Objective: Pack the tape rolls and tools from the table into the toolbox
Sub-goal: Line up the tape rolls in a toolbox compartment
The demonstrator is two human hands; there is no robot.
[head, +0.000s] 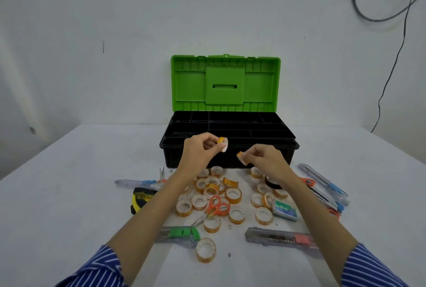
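White surface below, each grip pinches a tape roll: left hand (200, 146), right hand (265, 157); I should drop them flat into the toolbox (272, 148) tray.

A plain, makeshift work corner rather than a fitted workshop or home room. The wall (115, 22) is bare, off-white and scuffed, with small marks, and loose cables (391, 17) hang down it at the upper right. The table (57, 206) is covered in white and pushed into the corner. On it lie only stationery and craft goods: a toolbox (227, 155) with a green lid, tape rolls (233, 195), scissors (217, 207), cutters (280, 238) and a staple box (284, 210).
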